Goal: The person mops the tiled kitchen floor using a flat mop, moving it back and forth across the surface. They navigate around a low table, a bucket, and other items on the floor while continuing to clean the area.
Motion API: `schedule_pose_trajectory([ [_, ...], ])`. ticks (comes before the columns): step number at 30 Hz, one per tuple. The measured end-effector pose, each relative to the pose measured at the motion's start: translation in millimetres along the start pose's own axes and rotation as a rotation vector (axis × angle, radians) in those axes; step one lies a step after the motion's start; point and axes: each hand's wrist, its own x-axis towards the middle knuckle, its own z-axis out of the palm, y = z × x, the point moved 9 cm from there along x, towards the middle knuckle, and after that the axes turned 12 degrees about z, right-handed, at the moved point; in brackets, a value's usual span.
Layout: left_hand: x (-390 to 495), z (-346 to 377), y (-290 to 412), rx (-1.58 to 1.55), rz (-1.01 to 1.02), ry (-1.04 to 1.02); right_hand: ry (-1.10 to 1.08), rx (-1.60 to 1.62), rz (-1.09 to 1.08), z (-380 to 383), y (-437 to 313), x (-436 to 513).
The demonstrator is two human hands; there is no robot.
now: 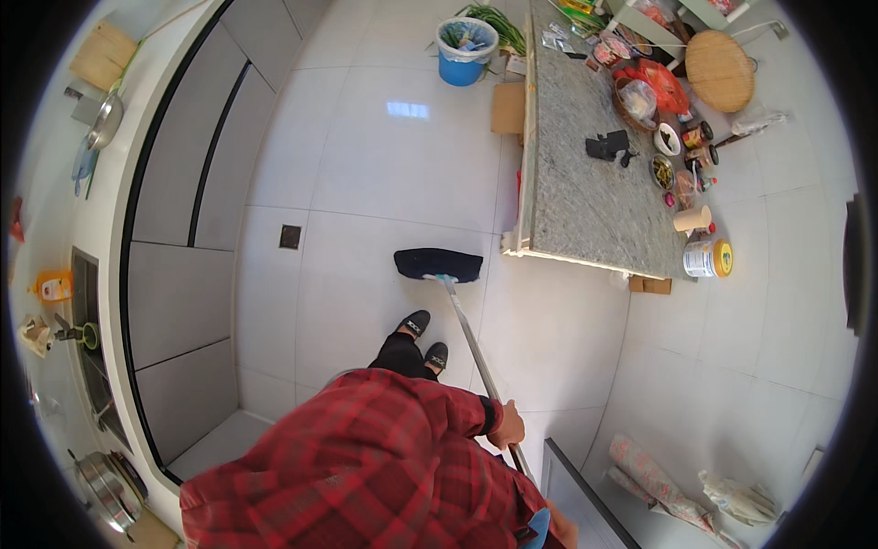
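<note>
A flat mop stands on the white tiled floor, its dark pad [437,265] lying flat just ahead of my feet. From a pale and teal joint, the metal handle [473,343] slants back towards my right side. My left hand [507,427] reaches across my body and is closed around this handle. Low at the bottom edge, my right hand [562,528] shows only in part, in line with the handle; sleeve and picture edge hide its fingers. My dark shoes [414,322] are behind the pad, left of the handle.
A stone-topped counter [569,199] holding jars, bowls and bags juts in at right. By its far end stand a blue bin [466,58] and cardboard [507,108]. Grey cabinets [182,295] line the left; a floor drain [290,237] lies nearby. A dark-edged panel [583,494] stands at lower right.
</note>
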Motion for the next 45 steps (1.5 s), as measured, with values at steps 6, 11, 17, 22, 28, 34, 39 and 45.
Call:
schedule_pose_trajectory([
  [6,-51,-36,-50,0.153,-0.141,0.073,0.041,-0.045,-0.132,29,-56,14],
  [11,-161,-118,-161,0.37,-0.504,0.368,0.073,0.007,-0.52,65,-195,78],
  [17,-275,-178,-222,0.391,-0.911,0.809,-0.023,-0.1,-0.634,122,-368,175],
  [22,-290,-155,-240,0.251,-0.897,0.73,-0.027,-0.205,-0.542,155,-367,196],
  [28,-250,-115,-215,0.156,-0.819,0.691,-0.066,-0.223,-0.41,145,-285,181],
  [34,-172,-46,-183,0.087,-0.743,0.565,-0.138,-0.154,-0.286,134,-172,156],
  [39,-103,8,-151,0.104,-0.691,0.434,-0.127,-0.182,-0.291,116,-78,141],
  [45,-21,61,-87,0.036,-0.523,0.325,-0.209,0.08,-0.03,94,64,127],
])
